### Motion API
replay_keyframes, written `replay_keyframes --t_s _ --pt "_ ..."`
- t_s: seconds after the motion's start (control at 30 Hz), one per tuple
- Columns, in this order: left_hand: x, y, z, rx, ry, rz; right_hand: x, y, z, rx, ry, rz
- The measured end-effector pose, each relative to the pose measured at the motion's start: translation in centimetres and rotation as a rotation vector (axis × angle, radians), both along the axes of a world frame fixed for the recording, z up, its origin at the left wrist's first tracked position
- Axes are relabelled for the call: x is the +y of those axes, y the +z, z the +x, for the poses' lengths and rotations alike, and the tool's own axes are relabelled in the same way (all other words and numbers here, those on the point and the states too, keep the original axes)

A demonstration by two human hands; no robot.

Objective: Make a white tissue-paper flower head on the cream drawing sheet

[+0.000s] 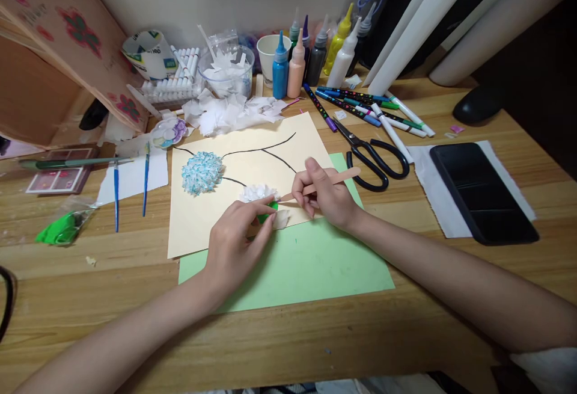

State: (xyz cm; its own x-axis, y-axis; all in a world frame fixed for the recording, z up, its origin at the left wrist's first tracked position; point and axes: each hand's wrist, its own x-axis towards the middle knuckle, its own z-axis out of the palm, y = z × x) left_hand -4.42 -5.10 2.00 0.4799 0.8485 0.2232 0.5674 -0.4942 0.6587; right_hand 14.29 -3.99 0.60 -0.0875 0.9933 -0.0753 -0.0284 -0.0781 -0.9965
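Note:
My right hand [325, 194] is closed around a flat wooden craft stick [347, 175], whose far end points down-left to the white flower. Beside that end, my left hand [237, 234] pinches a small bright green piece [273, 206] between thumb and forefinger; its exact kind is unclear. A white paper scrap [282, 219] lies against the fingertips. The white ruffled flower [259, 193] is partly hidden by my left fingers. It sits on a cream sheet [192, 234] with drawn black branches, beside a blue-and-white ruffled flower [202, 172]. Green paper [288, 273] lies underneath.
Black-handled scissors [376, 156] and several markers [356, 105] lie to the right, near a phone [482, 192]. Behind are torn white paper [234, 114], a plastic tub [228, 75] and paint bottles [280, 66]. Paintbrushes [145, 180] and a green bag [61, 228] lie left.

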Motion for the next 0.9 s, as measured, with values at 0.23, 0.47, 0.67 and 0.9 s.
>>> replay_keyframes --t_s 0.23,0.47,0.67,0.9 --pt "0.6 -0.1 0.1 0.018 -0.023 0.116 0.1 -0.2 -0.1 0.009 0.006 0.012" --pt "1.6 -0.5 0.5 0.1 0.036 0.27 0.1 -0.2 -0.1 0.028 0.015 -0.011" --pt "1.9 -0.8 0.9 0.124 0.059 0.296 -0.5 0.1 0.0 -0.001 -0.131 0.104" --pt "2.3 -1.0 1.0 0.122 0.058 0.285 -1.1 -0.2 0.0 -0.122 0.064 0.139"
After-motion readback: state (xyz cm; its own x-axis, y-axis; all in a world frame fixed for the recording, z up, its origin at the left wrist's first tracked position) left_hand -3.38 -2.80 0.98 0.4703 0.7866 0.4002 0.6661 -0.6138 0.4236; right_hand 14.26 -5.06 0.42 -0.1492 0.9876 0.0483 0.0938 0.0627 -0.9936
